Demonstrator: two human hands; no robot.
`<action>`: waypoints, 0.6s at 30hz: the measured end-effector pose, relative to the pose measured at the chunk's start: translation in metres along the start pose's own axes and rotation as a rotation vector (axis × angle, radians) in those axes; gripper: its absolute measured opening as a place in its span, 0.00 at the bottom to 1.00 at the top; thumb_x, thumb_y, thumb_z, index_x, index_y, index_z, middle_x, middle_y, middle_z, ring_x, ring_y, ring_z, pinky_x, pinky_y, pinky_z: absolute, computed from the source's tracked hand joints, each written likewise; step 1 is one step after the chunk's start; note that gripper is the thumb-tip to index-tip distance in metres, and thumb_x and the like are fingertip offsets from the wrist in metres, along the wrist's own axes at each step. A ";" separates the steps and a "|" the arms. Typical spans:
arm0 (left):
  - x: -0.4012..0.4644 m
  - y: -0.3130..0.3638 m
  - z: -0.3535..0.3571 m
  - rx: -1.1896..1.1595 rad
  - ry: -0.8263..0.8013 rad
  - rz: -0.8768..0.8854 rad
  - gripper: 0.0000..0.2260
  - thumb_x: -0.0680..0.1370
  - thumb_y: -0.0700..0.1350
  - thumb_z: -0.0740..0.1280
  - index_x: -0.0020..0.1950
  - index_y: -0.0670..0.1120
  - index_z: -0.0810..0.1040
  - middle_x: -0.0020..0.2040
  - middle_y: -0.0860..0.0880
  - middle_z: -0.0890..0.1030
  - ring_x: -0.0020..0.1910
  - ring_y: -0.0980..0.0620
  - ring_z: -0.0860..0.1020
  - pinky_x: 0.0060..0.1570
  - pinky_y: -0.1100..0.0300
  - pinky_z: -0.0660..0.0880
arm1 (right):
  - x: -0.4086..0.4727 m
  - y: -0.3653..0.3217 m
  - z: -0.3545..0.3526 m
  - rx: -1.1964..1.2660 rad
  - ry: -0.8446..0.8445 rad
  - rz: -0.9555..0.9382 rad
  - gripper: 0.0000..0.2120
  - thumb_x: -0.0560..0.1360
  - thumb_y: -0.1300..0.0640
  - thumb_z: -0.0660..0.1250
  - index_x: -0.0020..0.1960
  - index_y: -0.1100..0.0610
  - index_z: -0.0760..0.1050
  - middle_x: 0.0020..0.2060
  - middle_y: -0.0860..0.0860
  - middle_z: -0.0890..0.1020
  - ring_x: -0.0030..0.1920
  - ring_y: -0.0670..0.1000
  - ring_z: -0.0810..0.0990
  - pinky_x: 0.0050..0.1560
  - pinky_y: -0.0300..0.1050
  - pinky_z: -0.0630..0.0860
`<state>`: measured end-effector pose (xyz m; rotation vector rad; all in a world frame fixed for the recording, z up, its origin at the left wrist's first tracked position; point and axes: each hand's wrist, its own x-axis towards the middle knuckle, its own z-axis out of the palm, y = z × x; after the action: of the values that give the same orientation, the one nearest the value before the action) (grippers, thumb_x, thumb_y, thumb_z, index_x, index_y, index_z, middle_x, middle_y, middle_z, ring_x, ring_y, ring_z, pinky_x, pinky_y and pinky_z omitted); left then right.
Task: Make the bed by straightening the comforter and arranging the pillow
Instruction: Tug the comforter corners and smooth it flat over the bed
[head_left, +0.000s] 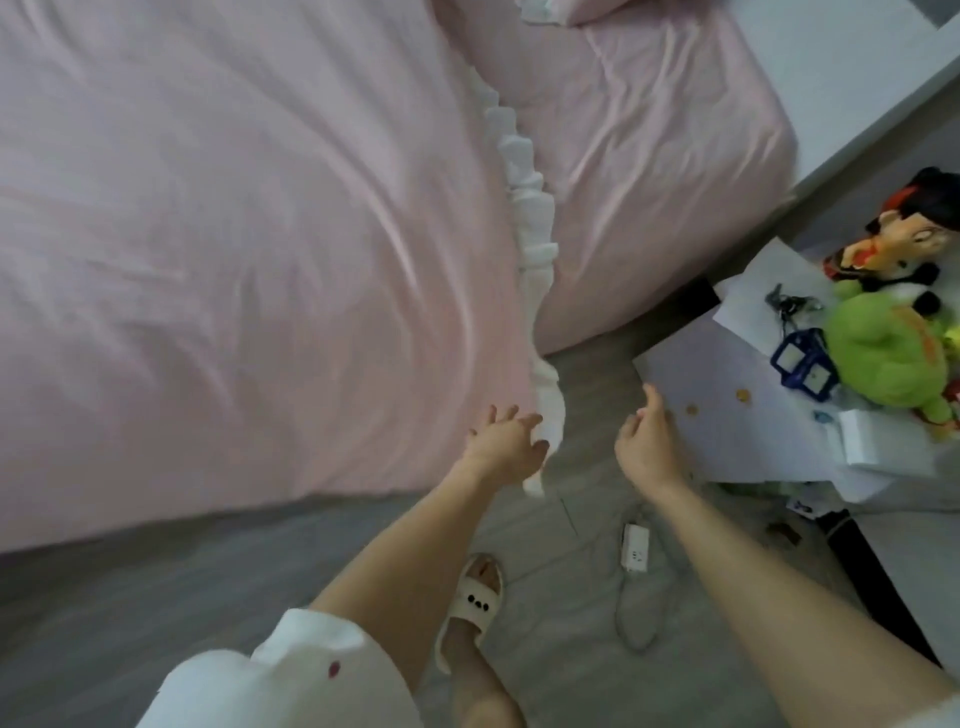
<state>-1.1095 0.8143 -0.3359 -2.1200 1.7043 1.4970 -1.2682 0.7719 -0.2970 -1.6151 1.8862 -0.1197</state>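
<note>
**Down at the corner: left hand on the comforter's ruffle**

Nearest the camera, a white sleeve (291, 670) and a foot in a cream slipper (475, 603) stood on the grey floor (156, 587), with a white power strip (635, 548) lying just beside the slipper. Beyond the slipper, the left hand (506, 441) was closed on the white ruffled trim (535, 244) at the hanging corner of the pink comforter (234, 208). The right hand (644, 441) hovered near that corner, fingers loosely spread, gripping nothing. Farther from the slipper, the comforter lay across most of the bed, wrinkled and blurred, its ruffle running away along the edge. Past the ruffle the pink fitted sheet (675, 156) lay uncovered. A green plush toy (883, 353) sat on a cluttered white stand beside the bed. The pillow's (597, 10) corner barely showed at the far end.
</note>
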 end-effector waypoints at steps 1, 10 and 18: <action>0.000 -0.007 0.001 -0.040 0.053 -0.026 0.23 0.79 0.51 0.57 0.73 0.52 0.60 0.76 0.45 0.57 0.76 0.40 0.52 0.71 0.40 0.57 | -0.001 -0.002 0.011 -0.003 -0.040 0.005 0.25 0.79 0.63 0.53 0.75 0.58 0.51 0.65 0.63 0.71 0.61 0.62 0.73 0.55 0.51 0.71; -0.060 -0.160 -0.028 -0.387 0.572 -0.342 0.24 0.79 0.42 0.59 0.74 0.45 0.58 0.75 0.41 0.57 0.73 0.39 0.59 0.70 0.49 0.60 | -0.016 -0.086 0.122 -0.207 -0.216 -0.452 0.26 0.76 0.59 0.52 0.74 0.58 0.57 0.70 0.61 0.66 0.69 0.63 0.65 0.67 0.55 0.66; -0.074 -0.326 -0.047 0.182 0.778 -0.448 0.36 0.77 0.49 0.61 0.75 0.56 0.40 0.77 0.43 0.35 0.74 0.38 0.33 0.70 0.35 0.41 | -0.020 -0.183 0.272 -0.579 -0.127 -0.989 0.34 0.75 0.58 0.57 0.76 0.46 0.45 0.77 0.53 0.42 0.76 0.57 0.39 0.70 0.66 0.38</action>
<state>-0.8250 0.9718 -0.4250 -2.9073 1.2583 0.3959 -0.9704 0.8368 -0.4190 -2.7482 0.8975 0.1311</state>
